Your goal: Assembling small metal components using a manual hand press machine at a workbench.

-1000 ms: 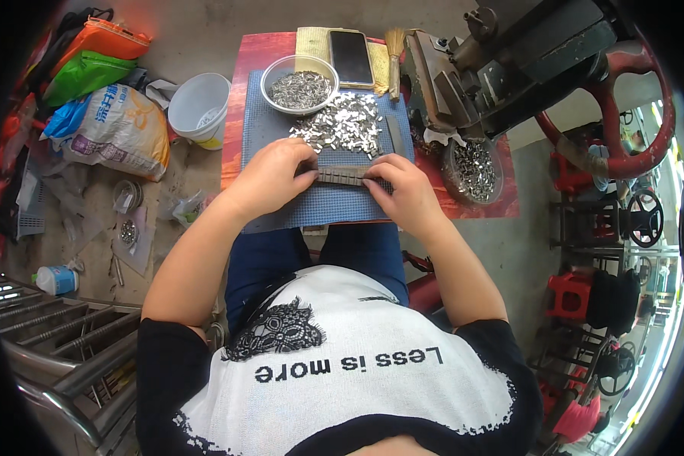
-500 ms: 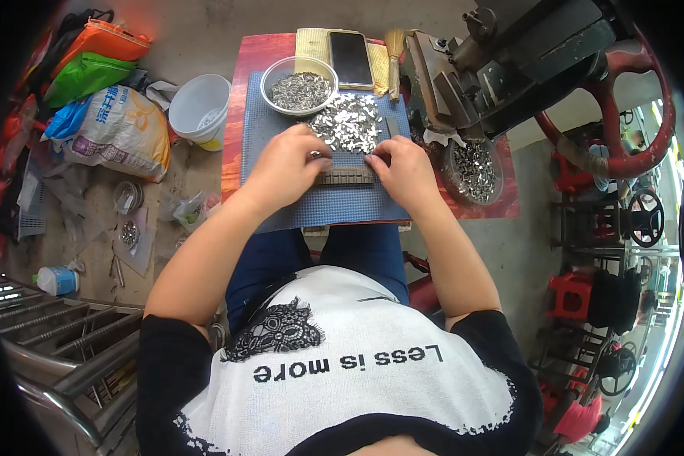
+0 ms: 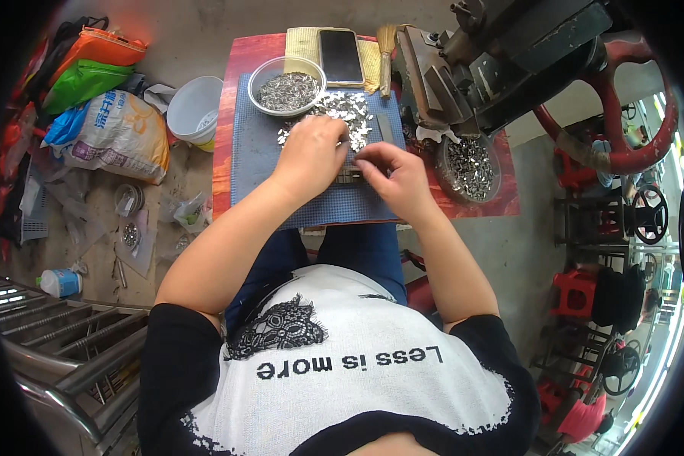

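On the blue ribbed mat (image 3: 262, 163), a heap of small shiny metal pieces (image 3: 357, 114) lies spread out. My left hand (image 3: 309, 154) reaches over the near part of the heap, its fingers curled together; what they hold, if anything, is hidden. Close beside it, my right hand (image 3: 397, 181) has thumb and forefinger drawn together at a slotted metal block (image 3: 347, 176), and I cannot make out what is between them. Most of the block is covered by my hands. Behind the heap stands a clear round bowl (image 3: 287, 85) full of thin metal pieces.
A phone (image 3: 341, 57) rests on a yellow cloth beside a small brush (image 3: 386, 57). To the right are a press with a red handwheel (image 3: 619, 156) and a tub of metal parts (image 3: 470, 171). A white bucket (image 3: 194, 110) and stuffed bags (image 3: 118, 137) stand left.
My left hand has moved right and away from me, over the heap. My right hand has shifted slightly nearer, onto the block's right part. More pieces lie scattered toward the left.
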Tool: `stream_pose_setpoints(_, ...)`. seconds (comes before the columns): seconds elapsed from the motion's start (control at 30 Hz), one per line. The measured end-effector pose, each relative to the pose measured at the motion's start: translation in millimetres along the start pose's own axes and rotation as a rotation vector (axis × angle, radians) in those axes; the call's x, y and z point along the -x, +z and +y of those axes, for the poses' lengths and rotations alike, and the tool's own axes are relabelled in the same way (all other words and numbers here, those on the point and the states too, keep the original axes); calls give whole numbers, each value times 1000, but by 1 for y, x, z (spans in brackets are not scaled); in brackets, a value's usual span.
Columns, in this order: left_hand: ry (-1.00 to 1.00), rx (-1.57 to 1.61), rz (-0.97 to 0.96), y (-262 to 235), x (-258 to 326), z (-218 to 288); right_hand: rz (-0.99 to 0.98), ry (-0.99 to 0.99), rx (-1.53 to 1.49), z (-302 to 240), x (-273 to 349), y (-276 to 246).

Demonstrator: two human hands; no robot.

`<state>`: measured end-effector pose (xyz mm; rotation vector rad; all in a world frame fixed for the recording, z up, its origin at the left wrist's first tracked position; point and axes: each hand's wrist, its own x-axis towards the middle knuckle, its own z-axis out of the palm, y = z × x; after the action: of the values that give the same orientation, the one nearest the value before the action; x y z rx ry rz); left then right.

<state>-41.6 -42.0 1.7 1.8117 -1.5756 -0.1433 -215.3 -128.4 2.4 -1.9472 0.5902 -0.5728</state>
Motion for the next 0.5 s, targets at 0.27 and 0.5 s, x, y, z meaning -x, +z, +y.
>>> stream_pose_setpoints(0.27,-295,346,-69,-37,21,-2,-73,-249,283,-2,-1,-2)
stream_pose_setpoints(0.5,-93,109,-55,-24,24,-12,-69,-217,332,-5,-14,-2)
